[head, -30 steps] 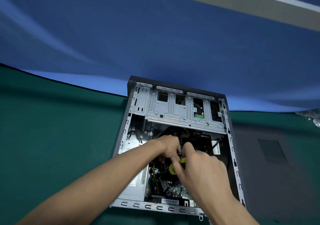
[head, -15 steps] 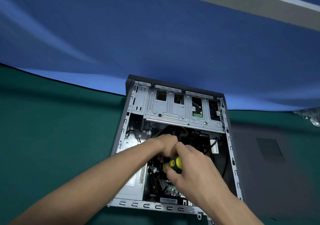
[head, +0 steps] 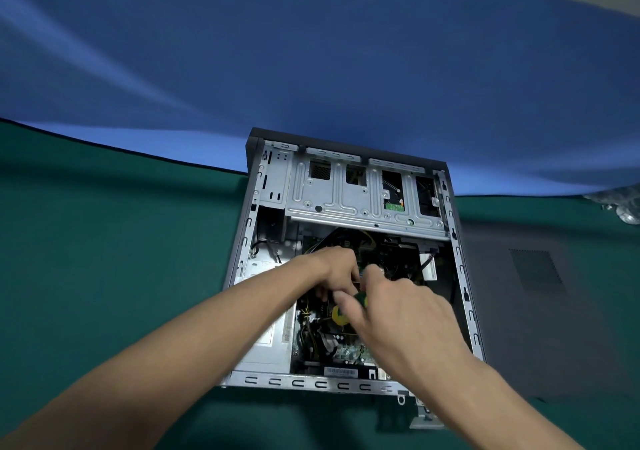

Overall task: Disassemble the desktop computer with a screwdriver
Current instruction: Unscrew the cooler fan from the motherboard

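Gripping the yellow-and-green handle of the screwdriver (head: 343, 311), the right hand (head: 398, 314) has its thumb and fingers curled around it over the middle of the open desktop computer (head: 346, 259). The tool's shaft is hidden behind the hands, so its tip cannot be made out. Just left of that grip, touching it, the left hand (head: 334, 271) reaches down into the case with its fingers bent among the parts; what they press or pinch cannot be told, as the fingertips are hidden. Beyond the grip, farther from the person, sits the silver drive cage (head: 353, 197) across the far end of the case. Below the grip, cables and a green circuit board (head: 349, 351) show near the case's near rim. The computer lies on its side on a green cloth (head: 104, 259). To the right of the grip, beside the case, a dark grey side panel (head: 540, 304) lies flat on the cloth. A blue backdrop (head: 311, 69) hangs behind.
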A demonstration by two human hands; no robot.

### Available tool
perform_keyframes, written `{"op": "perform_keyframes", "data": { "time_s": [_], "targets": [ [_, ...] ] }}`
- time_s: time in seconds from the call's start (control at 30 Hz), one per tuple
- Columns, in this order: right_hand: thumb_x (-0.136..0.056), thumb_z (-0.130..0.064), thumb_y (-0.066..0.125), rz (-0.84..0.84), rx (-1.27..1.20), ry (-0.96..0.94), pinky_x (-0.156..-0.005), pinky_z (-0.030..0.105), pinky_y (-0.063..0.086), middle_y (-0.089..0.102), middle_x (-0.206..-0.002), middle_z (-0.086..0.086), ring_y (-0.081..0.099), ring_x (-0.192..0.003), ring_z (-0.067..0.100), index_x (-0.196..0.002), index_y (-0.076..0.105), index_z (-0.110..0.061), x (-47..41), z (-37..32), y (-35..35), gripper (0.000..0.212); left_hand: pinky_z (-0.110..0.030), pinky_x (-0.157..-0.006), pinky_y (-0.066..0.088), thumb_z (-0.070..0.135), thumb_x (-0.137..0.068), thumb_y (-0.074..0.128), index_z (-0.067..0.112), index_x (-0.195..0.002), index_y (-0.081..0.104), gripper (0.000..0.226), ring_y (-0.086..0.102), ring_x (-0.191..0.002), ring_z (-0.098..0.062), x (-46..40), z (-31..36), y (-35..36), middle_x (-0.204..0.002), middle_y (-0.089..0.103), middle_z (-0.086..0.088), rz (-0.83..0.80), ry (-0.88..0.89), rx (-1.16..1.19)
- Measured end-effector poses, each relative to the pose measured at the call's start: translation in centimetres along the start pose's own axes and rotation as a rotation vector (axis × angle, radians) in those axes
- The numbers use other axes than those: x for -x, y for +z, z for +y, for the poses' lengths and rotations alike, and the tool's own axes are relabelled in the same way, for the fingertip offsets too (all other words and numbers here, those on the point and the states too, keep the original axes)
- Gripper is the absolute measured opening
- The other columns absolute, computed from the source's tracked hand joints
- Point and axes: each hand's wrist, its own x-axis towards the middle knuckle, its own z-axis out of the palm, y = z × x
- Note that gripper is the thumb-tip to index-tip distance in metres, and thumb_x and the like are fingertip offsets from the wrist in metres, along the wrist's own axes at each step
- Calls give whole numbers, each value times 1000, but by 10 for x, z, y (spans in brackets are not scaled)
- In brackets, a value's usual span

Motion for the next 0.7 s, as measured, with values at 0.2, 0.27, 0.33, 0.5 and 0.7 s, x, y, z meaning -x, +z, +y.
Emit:
{"op": "perform_keyframes", "data": {
  "time_s": [0.2,0.27,0.33,0.5,0.7],
  "targets": [
    [-88,-59,37,44,-98,22,-59,35,29,43,-71,-4,49,-70,29,-93,28,-30,9,5,3,31,-30,-43,46,13,-74,67,16,-52,55,25,56,-45,-25,9,7,-2,-41,53,4,9,3,-16],
    [-90,-64,28,59,-58,52,-59,35,29,49,-71,-2,58,-78,29,-98,33,-29,10,8,3,36,-37,-53,53,18,-76,68,15,-70,64,8,63,-57,-29,9,7,-3,-51,60,0,10,11,-39],
    [-92,-56,34,7,-98,19,-59,34,30,49,-75,-3,55,-76,28,-99,32,-29,9,9,4,28,-32,-47,53,15,-76,67,17,-62,61,16,64,-52,-27,10,8,-3,-41,57,6,-6,3,-18],
    [-85,-60,41,-5,-62,21,-55,33,28,60,-86,-5,52,-70,23,-93,31,-33,10,9,5,29,-23,-37,45,14,-77,69,16,-64,65,14,57,-36,-19,11,8,-4,-35,51,9,-29,-12,16],
    [-90,-57,34,2,-1,-172,-56,32,27,61,-84,-5,57,-71,20,-103,40,-29,9,8,8,31,-36,-56,57,10,-77,66,12,-106,69,30,65,-52,-23,13,9,-7,-53,63,1,-20,11,-22]
  ]
}}
